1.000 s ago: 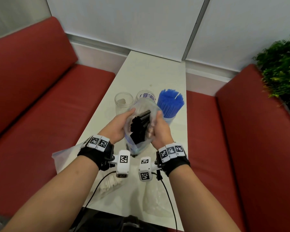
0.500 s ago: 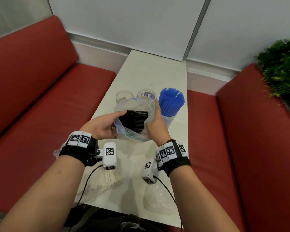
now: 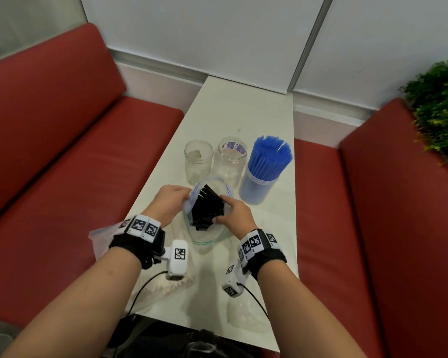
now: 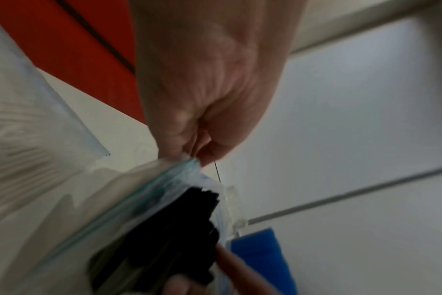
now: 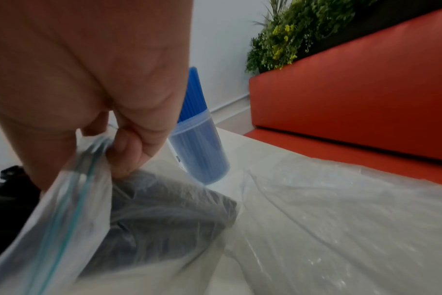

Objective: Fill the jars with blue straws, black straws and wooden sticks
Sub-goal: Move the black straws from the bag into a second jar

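A clear zip bag (image 3: 209, 235) of black straws (image 3: 207, 208) is held just above the white table (image 3: 239, 111), its mouth toward the jars. My left hand (image 3: 175, 200) pinches the bag's left rim (image 4: 189, 162). On the other side my right hand (image 3: 233, 213) grips the rim (image 5: 96, 151), fingers curled over it beside the straws. Two empty glass jars (image 3: 198, 161) (image 3: 232, 157) stand just beyond the bag. Right of them a jar holds blue straws (image 3: 265, 169). Pale wooden sticks (image 3: 166, 286) lie in a bag under my left wrist.
An empty clear plastic bag (image 3: 243, 313) (image 5: 328, 199) lies on the table's near right. Red bench seats (image 3: 62, 164) flank the narrow table on both sides. A green plant (image 3: 440, 104) stands at the far right. A white wall closes the far end.
Both hands have lowered the bag toward the table and pulled its mouth wider. The two empty jars, hidden behind it before, now show.
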`<action>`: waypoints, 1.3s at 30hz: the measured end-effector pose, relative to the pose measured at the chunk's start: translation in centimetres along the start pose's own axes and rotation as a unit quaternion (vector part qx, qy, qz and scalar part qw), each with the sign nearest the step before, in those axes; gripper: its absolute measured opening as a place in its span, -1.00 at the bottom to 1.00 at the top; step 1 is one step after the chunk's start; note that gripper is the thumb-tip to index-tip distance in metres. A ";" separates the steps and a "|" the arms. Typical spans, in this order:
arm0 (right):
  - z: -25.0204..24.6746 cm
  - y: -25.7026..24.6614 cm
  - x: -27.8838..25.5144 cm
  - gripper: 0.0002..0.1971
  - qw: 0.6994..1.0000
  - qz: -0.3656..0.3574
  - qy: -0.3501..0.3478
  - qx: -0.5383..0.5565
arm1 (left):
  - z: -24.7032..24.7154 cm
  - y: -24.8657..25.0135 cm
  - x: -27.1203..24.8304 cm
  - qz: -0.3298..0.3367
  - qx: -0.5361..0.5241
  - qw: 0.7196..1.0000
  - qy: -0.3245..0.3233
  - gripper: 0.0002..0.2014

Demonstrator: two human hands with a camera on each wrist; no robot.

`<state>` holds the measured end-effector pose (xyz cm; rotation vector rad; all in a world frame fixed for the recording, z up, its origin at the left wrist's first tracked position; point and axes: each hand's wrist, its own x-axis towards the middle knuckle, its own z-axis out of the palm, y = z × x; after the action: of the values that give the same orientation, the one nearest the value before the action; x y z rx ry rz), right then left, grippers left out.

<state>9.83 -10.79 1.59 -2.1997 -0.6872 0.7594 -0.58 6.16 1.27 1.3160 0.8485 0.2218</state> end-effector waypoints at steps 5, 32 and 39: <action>1.2 0.1 0.9 -0.33 0.999 0.032 0.034 0.002 | 1.8 -0.2 -1.1 0.021 0.077 0.986 -0.148 -0.71; 1.9 -1.8 2.5 -0.82 0.953 -0.130 0.132 -0.240 | -1.5 2.1 2.6 -0.132 -0.049 0.987 -0.084 -0.78; 1.6 -2.4 2.0 -0.76 0.990 -0.115 0.074 -0.041 | -1.0 2.3 2.5 -0.153 -0.042 0.984 -0.084 -0.76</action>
<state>9.53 -7.32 1.80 -2.1770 -0.8906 0.4520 1.26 9.05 2.31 1.0915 0.8745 -0.0934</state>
